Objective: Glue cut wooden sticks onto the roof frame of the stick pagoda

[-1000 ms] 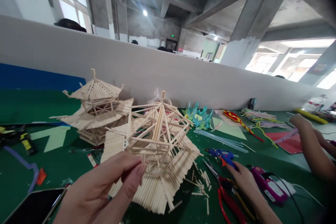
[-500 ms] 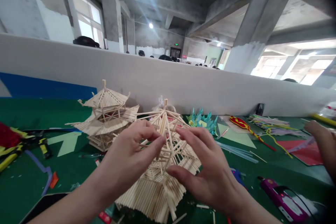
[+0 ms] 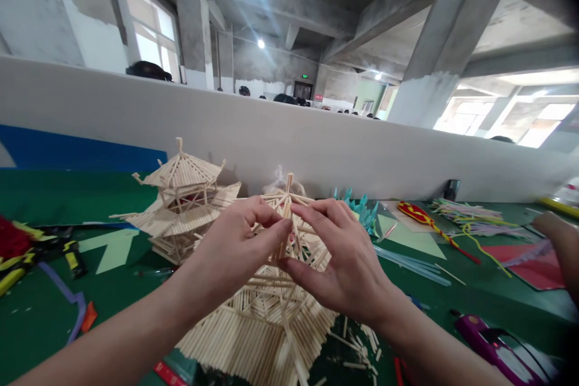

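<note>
A pagoda model (image 3: 253,335) built of thin wooden sticks stands before me, with a slatted lower roof and an open, pointed upper frame. My left hand (image 3: 246,235) is closed near its peak, thumb and index finger pinching pale wooden sticks (image 3: 285,241) of the upper frame. From the other side, my right hand (image 3: 341,253) grips the same sticks, its fingertips above and its thumb lower down. Both hands hide much of the upper frame. To the left stands a second stick pagoda (image 3: 183,193) with tiered roofs.
A purple glue gun (image 3: 482,341) lies at right, near stick scraps (image 3: 362,350). Clear rods (image 3: 414,265), coloured pipe cleaners (image 3: 470,211) and a turquoise paper piece (image 3: 362,211) lie behind. Yellow-black pliers (image 3: 72,256) are at left. Another person's hand (image 3: 554,232) is at far right. A white partition (image 3: 316,145) stands behind.
My right hand has moved left and closed in on the sticks beside my left hand. The upper frame has shifted slightly right, and more of the lower roof and scraps show.
</note>
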Available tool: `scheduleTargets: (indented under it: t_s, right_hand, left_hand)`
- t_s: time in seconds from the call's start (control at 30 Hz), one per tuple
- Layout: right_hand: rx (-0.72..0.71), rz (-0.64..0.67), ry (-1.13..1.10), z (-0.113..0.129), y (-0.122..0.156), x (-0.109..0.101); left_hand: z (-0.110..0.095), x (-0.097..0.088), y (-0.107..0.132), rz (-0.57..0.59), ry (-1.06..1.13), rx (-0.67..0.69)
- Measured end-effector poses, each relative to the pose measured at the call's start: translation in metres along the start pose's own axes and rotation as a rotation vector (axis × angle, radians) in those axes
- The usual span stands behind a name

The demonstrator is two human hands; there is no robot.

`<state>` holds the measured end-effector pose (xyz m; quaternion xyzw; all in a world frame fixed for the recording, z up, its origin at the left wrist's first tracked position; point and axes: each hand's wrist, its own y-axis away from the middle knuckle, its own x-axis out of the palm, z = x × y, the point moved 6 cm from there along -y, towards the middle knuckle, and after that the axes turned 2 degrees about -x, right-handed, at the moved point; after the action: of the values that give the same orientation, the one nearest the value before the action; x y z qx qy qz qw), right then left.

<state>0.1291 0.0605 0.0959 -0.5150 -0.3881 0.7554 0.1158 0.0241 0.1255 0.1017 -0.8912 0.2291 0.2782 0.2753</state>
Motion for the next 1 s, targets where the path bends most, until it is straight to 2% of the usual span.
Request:
scheduleTargets:
  t_s: [0.13, 0.3, 0.5, 0.57, 0.73, 1.0]
  right_hand:
    - [0.068, 0.085, -0.026, -0.005, 0.005, 0.003]
    - [0.113, 0.150, -0.038, -0.007, 0.009, 0.002]
    - [0.126, 0.182, 0.037, -0.003, 0.006, 0.004]
    - [0.140, 0.191, 0.061, -0.002, 0.005, 0.006]
    - [0.167, 0.207, 0.135, 0.001, 0.005, 0.007]
    - [0.183, 0.215, 0.146, 0.004, 0.003, 0.006]
  left_hand:
    - [0.010, -0.006, 0.005, -0.036, -0.045, 0.045]
    - [0.019, -0.011, 0.011, -0.079, -0.054, 0.164]
    - [0.008, -0.008, 0.012, -0.023, -0.186, 0.436]
    - [0.008, -0.007, 0.012, -0.022, -0.197, 0.489]
    - [0.012, -0.002, 0.013, 0.000, -0.185, 0.550]
    - [0.008, 0.009, 0.018, 0.069, -0.420, 0.617]
